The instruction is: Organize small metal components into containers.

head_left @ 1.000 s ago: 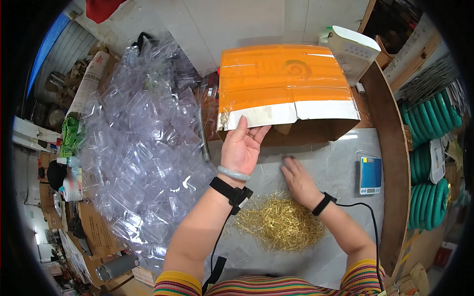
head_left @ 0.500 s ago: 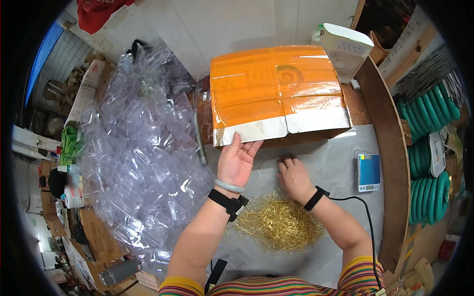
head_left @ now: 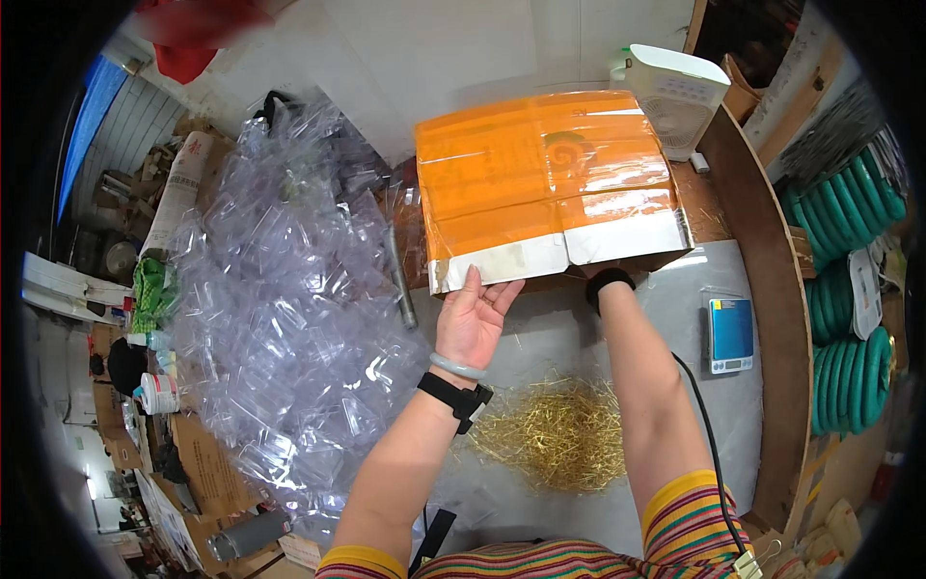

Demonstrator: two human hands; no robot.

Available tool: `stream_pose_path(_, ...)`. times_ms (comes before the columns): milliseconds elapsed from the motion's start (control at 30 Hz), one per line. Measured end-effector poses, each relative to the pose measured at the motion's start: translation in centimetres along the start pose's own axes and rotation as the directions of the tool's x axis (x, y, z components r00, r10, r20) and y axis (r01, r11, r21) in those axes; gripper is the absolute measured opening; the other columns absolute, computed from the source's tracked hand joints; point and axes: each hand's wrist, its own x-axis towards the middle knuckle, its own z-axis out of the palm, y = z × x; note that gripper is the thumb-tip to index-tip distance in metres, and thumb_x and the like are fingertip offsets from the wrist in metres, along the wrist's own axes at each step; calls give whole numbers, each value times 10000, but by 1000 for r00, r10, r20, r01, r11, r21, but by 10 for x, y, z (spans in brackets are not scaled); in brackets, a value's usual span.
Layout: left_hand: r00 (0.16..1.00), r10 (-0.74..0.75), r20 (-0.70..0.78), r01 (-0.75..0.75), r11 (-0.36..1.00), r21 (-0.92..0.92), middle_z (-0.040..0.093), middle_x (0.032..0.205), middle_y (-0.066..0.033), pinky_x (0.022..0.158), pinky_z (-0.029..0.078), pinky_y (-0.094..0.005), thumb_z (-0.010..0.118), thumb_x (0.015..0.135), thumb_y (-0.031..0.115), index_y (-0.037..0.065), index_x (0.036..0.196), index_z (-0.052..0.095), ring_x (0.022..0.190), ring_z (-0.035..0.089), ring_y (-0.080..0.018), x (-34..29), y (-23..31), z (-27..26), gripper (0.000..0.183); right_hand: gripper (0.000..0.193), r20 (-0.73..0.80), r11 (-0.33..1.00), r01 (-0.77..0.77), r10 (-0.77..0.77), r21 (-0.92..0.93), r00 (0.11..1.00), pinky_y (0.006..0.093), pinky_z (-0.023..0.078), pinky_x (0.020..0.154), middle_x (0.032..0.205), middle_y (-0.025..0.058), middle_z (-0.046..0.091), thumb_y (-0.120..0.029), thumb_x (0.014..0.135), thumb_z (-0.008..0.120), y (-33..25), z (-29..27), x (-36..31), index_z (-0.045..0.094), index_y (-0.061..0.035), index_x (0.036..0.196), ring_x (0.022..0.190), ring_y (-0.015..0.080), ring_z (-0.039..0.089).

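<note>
An orange and white cardboard box point(head_left: 540, 183), covered in shiny tape, stands at the back of the grey table with its opening toward me. My left hand point(head_left: 473, 314) grips the lower left edge of its front flap, thumb on top and fingers underneath. My right hand reaches in under the flap; its fingers are hidden and only the wrist and right forearm point(head_left: 641, 376) show. Between my arms lies a loose heap of gold shredded strands point(head_left: 559, 434) on the table.
A large pile of clear plastic packages point(head_left: 289, 328) fills the left side. A metal rod point(head_left: 401, 280) lies beside it. At right are a blue digital scale point(head_left: 730, 333), a black cable point(head_left: 702, 415) and a brown raised edge point(head_left: 783, 318). A white fan point(head_left: 675, 96) stands behind the box.
My right hand has moved forward from beside the gold strands into the box, out of sight. My left hand keeps its hold on the flap.
</note>
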Motion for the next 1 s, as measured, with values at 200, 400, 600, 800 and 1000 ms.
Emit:
stream_pose_path(200, 999, -24, 38, 25, 999, -27, 579, 1322, -153, 1060, 490, -453, 433, 1056, 205, 7, 1360, 445, 1194, 596, -284, 0, 6, -7, 363, 494, 328, 982, -108, 52, 155, 943, 428, 474, 976, 1251, 181, 624, -332, 824, 722, -13, -22, -5, 623, -66, 1228, 1170, 353, 575)
stream_pose_path(400, 998, 44, 41, -41, 997, -69, 551, 1349, -150, 1051, 495, -463, 461, 1046, 198, 3, 1357, 440, 1205, 584, -293, 16, 0, 5, 367, 447, 394, 918, -352, 260, 181, 882, 471, 512, 876, 1134, 207, 661, -302, 816, 743, -27, -30, -4, 628, -59, 1173, 1039, 402, 621)
stream_pose_path(600, 1000, 6, 18, -5, 998, -68, 544, 1354, -148, 1063, 488, -459, 447, 1051, 199, 11, 1384, 416, 1220, 569, -285, 11, 5, 7, 384, 404, 486, 922, -369, 272, 115, 831, 479, 519, 832, 1054, 217, 681, -319, 825, 737, -33, -34, -3, 647, -38, 1102, 984, 410, 636)
stream_pose_path(800, 998, -24, -57, 23, 999, -26, 549, 1343, -156, 1058, 494, -458, 445, 1052, 196, 7, 1367, 430, 1209, 577, -285, -9, 21, 27, 368, 432, 479, 903, -397, 278, 166, 833, 471, 530, 746, 983, 215, 686, -381, 836, 732, -55, -81, -19, 634, -28, 1063, 874, 403, 661)
stream_pose_path(1000, 999, 6, -41, -8, 999, -46, 561, 1330, -140, 1048, 500, -454, 449, 1050, 194, 6, 1362, 433, 1200, 583, -284, -9, 12, 25, 364, 350, 344, 966, -197, 130, 168, 930, 502, 538, 690, 928, 234, 653, -296, 864, 677, -41, -70, -40, 564, -17, 1043, 781, 425, 652)
